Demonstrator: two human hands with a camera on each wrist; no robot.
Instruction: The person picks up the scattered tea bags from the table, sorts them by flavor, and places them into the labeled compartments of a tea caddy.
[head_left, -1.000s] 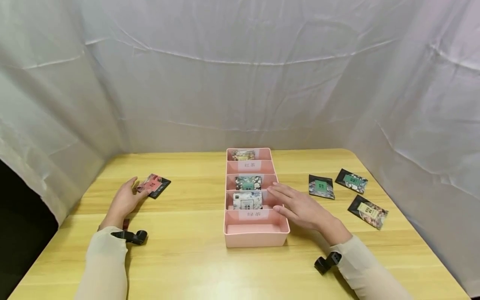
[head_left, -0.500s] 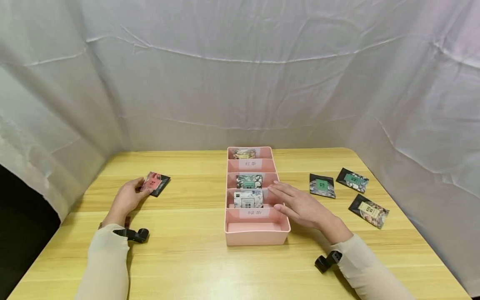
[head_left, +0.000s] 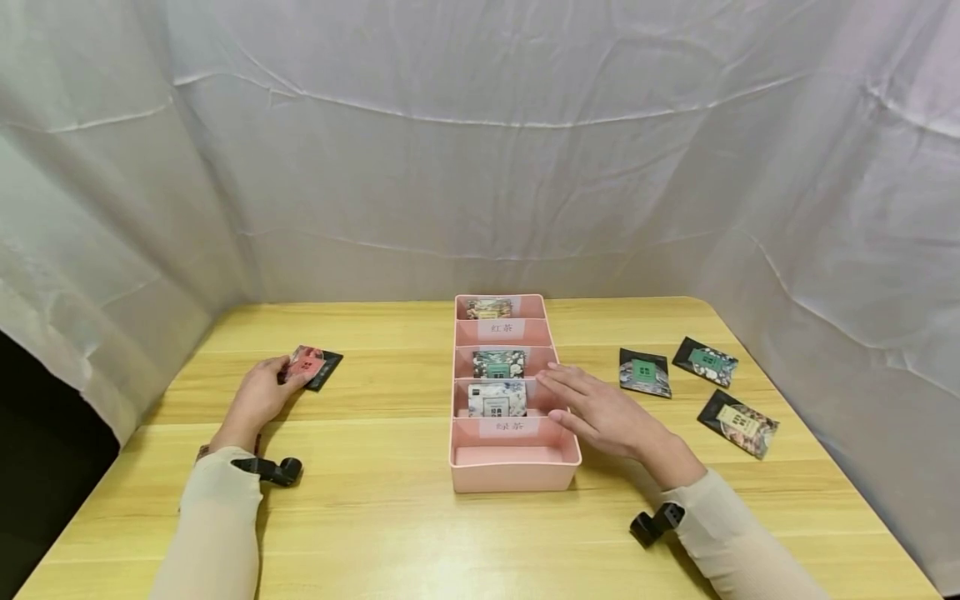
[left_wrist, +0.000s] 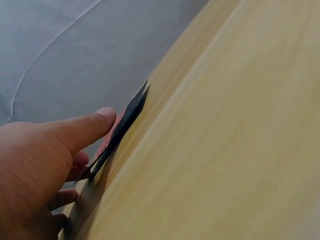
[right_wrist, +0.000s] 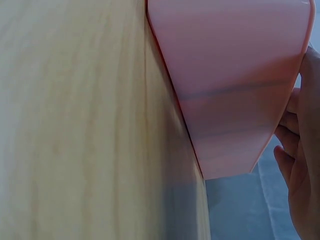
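At the left of the head view my left hand (head_left: 258,398) pinches the near-left edge of a black tea packet (head_left: 307,365) with a red floral print. The left wrist view has the thumb on top of the tea packet (left_wrist: 119,129), its far end close to the table; some fingertips are hidden. My right hand (head_left: 611,412) rests with fairly straight fingers on the right rim of a pink divided box (head_left: 513,479). Inside the box stand a yellow-labelled packet (head_left: 491,309), a green-labelled packet (head_left: 498,363) and a white-and-blue packet (head_left: 497,400), each in its own compartment.
To the right of the box lie a green-labelled packet (head_left: 644,372), another green-labelled packet (head_left: 706,362) and a yellow-labelled packet (head_left: 739,423). Paper labels (head_left: 501,328) mark some box dividers. A pale curtain (head_left: 480,192) hangs behind the wooden table (head_left: 375,533).
My left hand has shifted slightly right, its fingers drawing in from a wider spread onto the red-printed tea packet. The right hand stays at the box rim.
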